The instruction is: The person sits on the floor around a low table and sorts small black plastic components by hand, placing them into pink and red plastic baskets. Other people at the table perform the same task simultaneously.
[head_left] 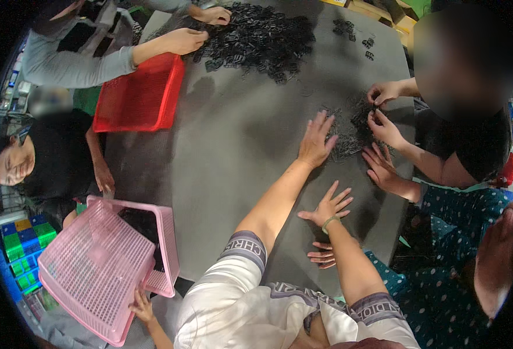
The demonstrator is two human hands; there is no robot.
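Note:
My left hand (316, 139) is stretched out with fingers apart, palm toward the grey tabletop (233, 157). Its fingertips are at the left edge of a small heap of thin black scraps (346, 142), touching or just above them. Nearer to me, my right hand (328, 209) has its fingers spread and a bracelet at the wrist. It holds nothing and is over or on the tabletop; I cannot tell which. From the right, a co-worker's hand (384, 168) in a dotted sleeve lies by the same heap, while their other hand (322, 256) is below mine.
A large pile of small black parts (256, 41) covers the table's far side, with someone's hands (183, 41) in it. Far right are small black clusters (345, 28); another person's hands (384, 128) pinch pieces there. A red basket (172, 96) and pink baskets (96, 262) stand left.

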